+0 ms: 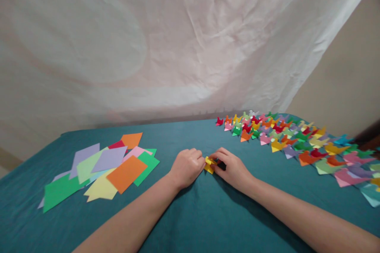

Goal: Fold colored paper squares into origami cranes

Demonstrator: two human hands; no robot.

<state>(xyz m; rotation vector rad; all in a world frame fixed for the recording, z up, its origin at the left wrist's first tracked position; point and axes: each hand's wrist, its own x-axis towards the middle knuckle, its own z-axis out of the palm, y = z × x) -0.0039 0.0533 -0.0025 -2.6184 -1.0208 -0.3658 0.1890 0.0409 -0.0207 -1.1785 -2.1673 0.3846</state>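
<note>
A small folded piece of yellow paper (209,165) is between my two hands, just above or on the teal tablecloth near the middle. My left hand (189,167) is closed, its fingers curled at the left side of the paper. From the right, my right hand (231,167) pinches the paper between thumb and fingers. Much of the folded shape is hidden by my fingers, so I cannot tell its exact form.
Loose coloured paper sheets, with an orange sheet (127,174) on top, lie overlapping at the left. Rows of folded paper birds, among them a yellow bird (277,146), stand at the right. Behind the teal-covered table (178,217) hangs a pale printed sheet (178,39).
</note>
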